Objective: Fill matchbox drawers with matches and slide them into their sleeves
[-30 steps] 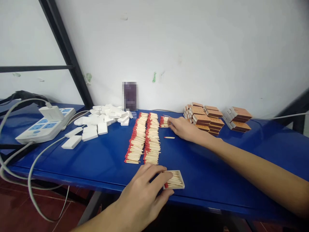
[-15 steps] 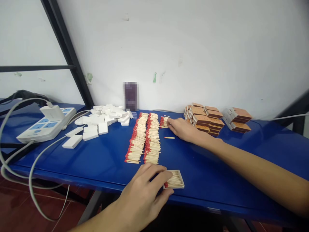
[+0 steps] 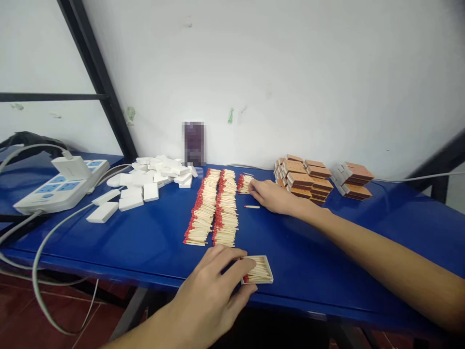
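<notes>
Near the table's front edge, my left hand (image 3: 218, 291) grips the left end of a small white matchbox tray (image 3: 269, 269), which rests on the tabletop. Wooden matches (image 3: 260, 271) with red heads lie inside it, partly hidden by my fingers. My right hand (image 3: 267, 194) reaches to the back, its fingers closed at the plain ends of a short row of matches (image 3: 244, 184); its fingertips are partly hidden. One loose match (image 3: 252, 207) lies just in front of that row. Two long rows of matches, a left one (image 3: 201, 208) and a right one (image 3: 225, 208), stretch between my hands.
White matchbox trays (image 3: 150, 191) are heaped at the back left, beside a power strip (image 3: 54, 189) with cables. Orange matchboxes (image 3: 300, 179) are stacked at the back right, with another stack (image 3: 358, 172) farther right. A blurred purple object (image 3: 194, 143) leans on the wall.
The whole view has shifted slightly, so everything appears a little farther left. Both hands keep practically the same places at the tray and the short match row.
</notes>
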`<state>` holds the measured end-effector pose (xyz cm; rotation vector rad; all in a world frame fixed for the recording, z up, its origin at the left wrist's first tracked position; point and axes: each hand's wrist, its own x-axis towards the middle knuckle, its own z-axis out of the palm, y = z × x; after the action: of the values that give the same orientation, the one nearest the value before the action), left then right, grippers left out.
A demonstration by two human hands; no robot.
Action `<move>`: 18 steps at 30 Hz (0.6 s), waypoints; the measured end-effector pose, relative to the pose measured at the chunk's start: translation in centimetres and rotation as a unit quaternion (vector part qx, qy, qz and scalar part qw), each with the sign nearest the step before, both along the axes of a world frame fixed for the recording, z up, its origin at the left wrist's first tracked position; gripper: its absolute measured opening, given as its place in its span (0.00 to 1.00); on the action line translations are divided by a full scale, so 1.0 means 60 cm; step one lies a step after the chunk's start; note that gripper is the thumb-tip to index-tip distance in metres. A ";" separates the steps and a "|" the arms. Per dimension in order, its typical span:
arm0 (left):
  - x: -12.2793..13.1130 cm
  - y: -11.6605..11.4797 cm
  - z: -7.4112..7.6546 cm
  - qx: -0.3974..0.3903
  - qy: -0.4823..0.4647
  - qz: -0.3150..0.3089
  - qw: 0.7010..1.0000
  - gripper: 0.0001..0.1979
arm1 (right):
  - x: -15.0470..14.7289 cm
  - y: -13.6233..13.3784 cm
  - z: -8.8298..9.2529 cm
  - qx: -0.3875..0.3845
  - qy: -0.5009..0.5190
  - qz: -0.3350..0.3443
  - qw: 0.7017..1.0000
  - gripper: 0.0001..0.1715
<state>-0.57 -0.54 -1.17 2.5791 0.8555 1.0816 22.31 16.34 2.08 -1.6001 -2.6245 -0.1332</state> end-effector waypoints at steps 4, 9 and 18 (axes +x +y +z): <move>0.000 -0.001 0.001 -0.003 0.001 0.001 1.000 0.14 | -0.007 -0.011 0.000 0.008 -0.009 0.002 1.000 0.11; -0.002 -0.003 0.000 0.003 -0.003 0.002 1.000 0.14 | -0.027 -0.021 0.004 0.015 -0.018 0.030 0.999 0.11; 0.000 -0.002 -0.003 0.003 -0.001 0.001 1.000 0.13 | -0.021 -0.006 0.005 0.008 0.015 0.029 0.999 0.10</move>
<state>-0.60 -0.64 -1.33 2.5814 0.8563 1.0885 21.02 15.95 2.35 -1.5074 -2.6371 -0.1252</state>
